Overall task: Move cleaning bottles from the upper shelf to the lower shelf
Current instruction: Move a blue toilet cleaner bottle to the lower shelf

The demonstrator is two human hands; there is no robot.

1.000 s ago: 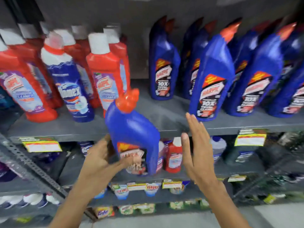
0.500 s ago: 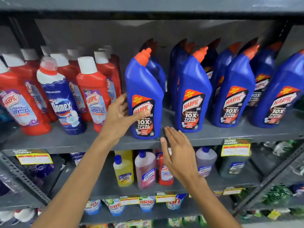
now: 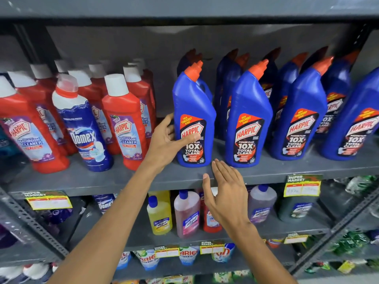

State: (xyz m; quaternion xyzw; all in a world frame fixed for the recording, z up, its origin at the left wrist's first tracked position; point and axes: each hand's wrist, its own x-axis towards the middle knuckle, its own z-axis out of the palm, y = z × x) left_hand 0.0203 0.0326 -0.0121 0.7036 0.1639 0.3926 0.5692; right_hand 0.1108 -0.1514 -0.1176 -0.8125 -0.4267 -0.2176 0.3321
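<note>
Head view. Centre of frame: blue bottle (image 3: 193, 119) upright on upper shelf (image 3: 82, 181), held by left hand (image 3: 166, 142), thumb across label, fingers round left side. Just below: right hand (image 3: 225, 193) flat, fingers straight, tips near bottle base, holding nothing. Lower centre: lower shelf (image 3: 303, 227) with yellow bottle (image 3: 159, 218), pink bottle (image 3: 187, 214).

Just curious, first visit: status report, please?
Left hand grips blue plastic Harpic bottle, upright on grey metal upper shelf. Right hand open below it. Nothing blocking.
</note>
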